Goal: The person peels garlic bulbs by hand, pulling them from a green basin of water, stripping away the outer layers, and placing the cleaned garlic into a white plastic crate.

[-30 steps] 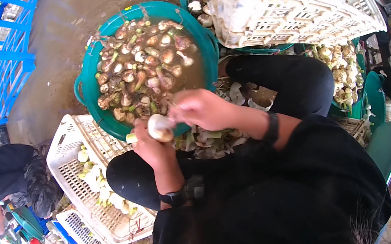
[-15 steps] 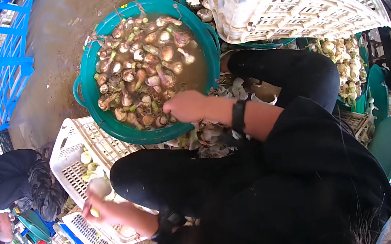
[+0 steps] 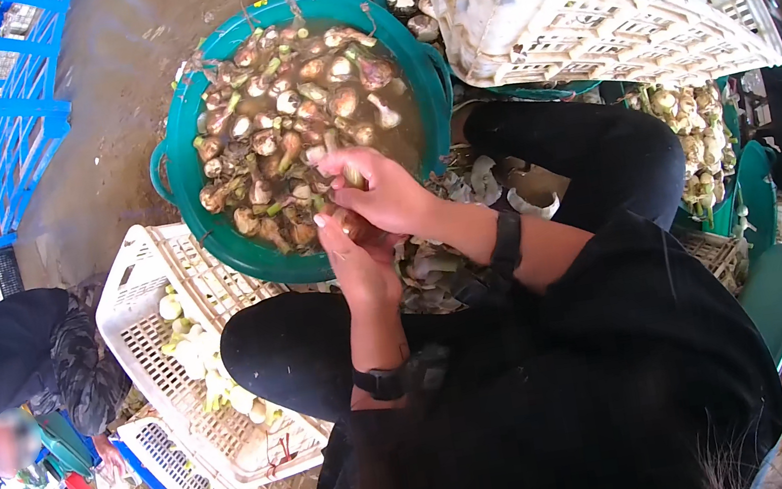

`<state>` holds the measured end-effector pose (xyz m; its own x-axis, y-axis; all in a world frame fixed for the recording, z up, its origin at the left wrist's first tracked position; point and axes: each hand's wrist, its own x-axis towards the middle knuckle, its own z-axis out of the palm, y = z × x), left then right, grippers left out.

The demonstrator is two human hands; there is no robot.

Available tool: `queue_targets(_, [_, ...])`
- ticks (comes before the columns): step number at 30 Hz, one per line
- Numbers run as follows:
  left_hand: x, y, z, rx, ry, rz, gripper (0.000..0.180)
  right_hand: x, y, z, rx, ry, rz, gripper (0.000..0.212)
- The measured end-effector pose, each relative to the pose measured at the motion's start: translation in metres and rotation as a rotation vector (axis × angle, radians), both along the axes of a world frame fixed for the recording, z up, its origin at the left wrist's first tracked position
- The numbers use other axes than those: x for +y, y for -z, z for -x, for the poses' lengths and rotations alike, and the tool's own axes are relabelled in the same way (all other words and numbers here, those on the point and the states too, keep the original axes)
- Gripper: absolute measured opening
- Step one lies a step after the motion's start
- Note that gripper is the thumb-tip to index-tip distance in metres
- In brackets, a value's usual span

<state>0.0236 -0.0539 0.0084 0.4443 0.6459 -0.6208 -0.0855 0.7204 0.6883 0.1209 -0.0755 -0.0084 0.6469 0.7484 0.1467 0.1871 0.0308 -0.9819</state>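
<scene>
Over the near rim of a round green tub (image 3: 184, 101), my two hands meet around one muddy, brownish garlic bulb (image 3: 355, 224) with a short stem. My left hand (image 3: 362, 271) closes on it from below and nearer my knees. From the right, my right hand (image 3: 390, 191) wraps its stem side, fingers bent; the hands partly hide the bulb. Murky water in the tub holds many unpeeled garlic bulbs (image 3: 287, 101), roots and stems still on. Left of my knee, a white perforated crate (image 3: 132, 283) contains peeled white bulbs (image 3: 193, 353) with greenish stems.
At the upper right a large white crate (image 3: 570, 20) stands with more peeled bulbs. Peelings (image 3: 429, 264) lie between my legs and the tub. A stacked bag of bulbs (image 3: 689, 139) is beyond my right knee. Another person (image 3: 18, 351) bends at the left, near a blue metal frame (image 3: 28, 117).
My left hand has come from over the left crate, where it had a pale bulb, to join my right hand. The right hand has lifted from the tub's bulbs, with one now between both hands.
</scene>
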Motion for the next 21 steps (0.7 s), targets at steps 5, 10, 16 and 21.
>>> queue_targets(5, [0.019, -0.003, 0.004, 0.213, 0.060, -0.467, 0.023, -0.033, -0.029, -0.023, -0.703, -0.556, 0.380, 0.012])
queue_targets(10, [0.015, -0.006, 0.009, 0.201, 0.211, -0.494, 0.028, -0.043, -0.036, -0.014, -0.729, -0.618, 0.426, 0.013])
queue_targets(16, [0.015, -0.011, 0.013, 0.114, 0.275, -0.427, 0.037, -0.041, -0.005, -0.024, 0.784, -0.382, 0.512, 0.023])
queue_targets(21, [0.020, -0.025, 0.013, 0.203, 0.570, -0.478, 0.047, -0.054, 0.004, -0.021, 0.532, -0.460, 0.375, 0.027])
